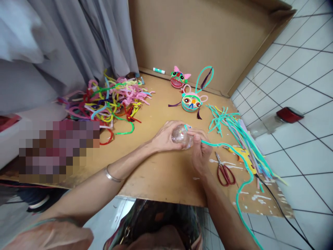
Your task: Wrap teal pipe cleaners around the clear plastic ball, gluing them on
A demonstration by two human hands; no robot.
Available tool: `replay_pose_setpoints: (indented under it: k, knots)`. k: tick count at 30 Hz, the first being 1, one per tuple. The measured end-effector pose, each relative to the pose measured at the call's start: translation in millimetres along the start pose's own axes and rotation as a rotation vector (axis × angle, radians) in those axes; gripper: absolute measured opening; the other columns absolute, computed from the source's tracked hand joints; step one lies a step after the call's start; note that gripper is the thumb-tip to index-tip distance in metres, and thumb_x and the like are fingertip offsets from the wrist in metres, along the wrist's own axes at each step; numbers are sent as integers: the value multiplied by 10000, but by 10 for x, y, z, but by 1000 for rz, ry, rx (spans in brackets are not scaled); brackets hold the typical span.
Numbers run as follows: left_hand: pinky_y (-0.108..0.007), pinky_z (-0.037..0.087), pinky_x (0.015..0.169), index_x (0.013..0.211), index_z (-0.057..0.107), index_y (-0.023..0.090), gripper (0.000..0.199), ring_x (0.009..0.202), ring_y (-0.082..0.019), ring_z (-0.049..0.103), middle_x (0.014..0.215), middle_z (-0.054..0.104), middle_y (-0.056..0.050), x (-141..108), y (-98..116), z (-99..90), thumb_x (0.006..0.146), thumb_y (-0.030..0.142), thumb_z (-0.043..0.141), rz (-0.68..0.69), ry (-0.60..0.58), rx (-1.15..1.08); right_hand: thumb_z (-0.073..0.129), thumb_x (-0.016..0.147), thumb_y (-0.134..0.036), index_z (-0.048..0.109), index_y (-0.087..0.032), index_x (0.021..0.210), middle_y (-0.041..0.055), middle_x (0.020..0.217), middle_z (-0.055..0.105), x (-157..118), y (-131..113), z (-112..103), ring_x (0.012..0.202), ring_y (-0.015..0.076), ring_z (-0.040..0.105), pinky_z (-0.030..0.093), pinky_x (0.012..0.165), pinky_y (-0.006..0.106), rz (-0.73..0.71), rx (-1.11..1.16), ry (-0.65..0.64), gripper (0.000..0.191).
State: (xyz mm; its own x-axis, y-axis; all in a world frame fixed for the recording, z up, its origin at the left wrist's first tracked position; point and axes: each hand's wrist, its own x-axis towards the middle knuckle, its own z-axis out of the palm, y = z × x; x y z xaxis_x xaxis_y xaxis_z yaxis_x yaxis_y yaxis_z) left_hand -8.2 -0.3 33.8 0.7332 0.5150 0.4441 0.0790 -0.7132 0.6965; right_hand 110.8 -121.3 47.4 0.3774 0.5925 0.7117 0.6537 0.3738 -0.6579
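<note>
From where I stand, the person seems to be at the step of bringing a turquoise fuzzy stem (pixel 237 198) to a clear ball (pixel 179 136), held up over the middle of the surface (pixel 145 173), between its near and far edges. The left hand (pixel 166 135) curls around the ball from the left; the right hand (pixel 202 150) pinches the stem between thumb and fingers beside the ball's other side (whether the tip touches it, I cannot tell, for the fingers hide it). As I judge it, the next move calls for a steady left hold and a fine right pinch, with enough slack in the long tail, which loops past the red-handled scissors (pixel 222 164) and over the near edge by the right corner. Both forearms reach in from the near edge, the left one on a long slant, the right one steeper, wrists close together. A yellow glue gun (pixel 244 157) lies toward the right edge, and two decorated balls with faces, one with pink loop ears (pixel 186 89), sit toward the far edge.
</note>
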Motion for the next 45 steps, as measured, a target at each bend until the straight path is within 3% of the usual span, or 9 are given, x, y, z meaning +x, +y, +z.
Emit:
replay_pose_setpoints:
  k: [11, 23, 31, 45]
  knots:
    - [-463, 444, 1075, 1306, 511, 191, 735, 1215, -303, 583, 1334, 608, -117, -4, -1, 9, 637, 398, 731, -95, 26, -96, 450, 1007, -265, 722, -246, 965, 51, 958, 721, -5, 33, 0, 1029, 200, 663, 530, 961, 429, -113, -42, -55, 276]
    - [-445, 474, 1044, 1304, 517, 181, 716, 1185, -295, 601, 1320, 613, -121, 14, -32, 13, 642, 383, 701, -135, 27, -148, 446, 1003, -260, 707, -266, 946, 37, 924, 727, -14, -30, -46, 953, 213, 659, 508, 891, 429, -214, -175, -104, 267]
    - [-404, 480, 1021, 1295, 506, 191, 671, 1130, -265, 620, 1254, 641, -81, 36, 1, -74, 684, 422, 660, -242, 18, -238, 420, 1015, -282, 708, -247, 880, 41, 881, 725, -35, -21, -45, 922, 211, 650, 495, 870, 411, -137, -115, -141, 320]
    - [-390, 478, 986, 1323, 466, 182, 667, 1099, -251, 614, 1259, 620, -101, 37, -101, -69, 763, 498, 643, -197, 5, -254, 406, 1021, -381, 727, -257, 829, 52, 855, 726, -10, -29, 6, 906, 213, 665, 539, 866, 408, -25, -4, -70, 395]
